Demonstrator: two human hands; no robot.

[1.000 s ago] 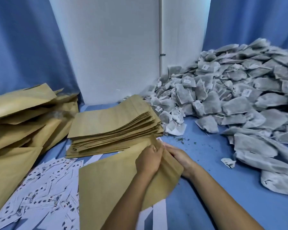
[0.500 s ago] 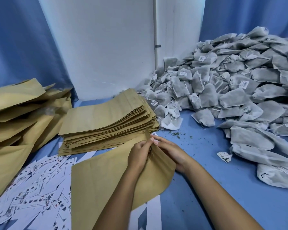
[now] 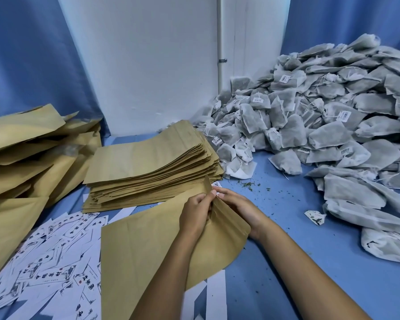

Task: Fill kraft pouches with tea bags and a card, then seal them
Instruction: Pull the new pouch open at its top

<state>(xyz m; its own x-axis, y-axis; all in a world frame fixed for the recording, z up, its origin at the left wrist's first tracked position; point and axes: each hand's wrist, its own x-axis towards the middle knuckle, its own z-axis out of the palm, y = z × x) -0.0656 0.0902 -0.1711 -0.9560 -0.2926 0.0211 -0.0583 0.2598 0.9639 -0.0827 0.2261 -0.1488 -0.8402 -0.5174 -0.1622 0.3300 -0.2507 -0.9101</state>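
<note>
A flat kraft pouch (image 3: 143,245) lies in front of me on the blue table, its mouth pointing to the far right. My left hand (image 3: 195,213) pinches the near lip of the mouth with curled fingers. My right hand (image 3: 237,206) pinches the opposite lip, fingertips meeting the left hand's at the pouch's top corner. A large heap of grey tea bags (image 3: 321,125) fills the right side. Printed white cards (image 3: 51,262) lie scattered at the lower left.
A tall stack of empty kraft pouches (image 3: 153,162) sits just beyond my hands. More kraft pouches (image 3: 28,153) are piled at the far left. White paper strips (image 3: 214,294) lie under the pouch. Loose tea crumbs (image 3: 248,184) dot the blue table (image 3: 286,227).
Both hands stay at the pouch mouth and keep working its lips; the fingertips have shifted slightly. The pouch has not left its place.
</note>
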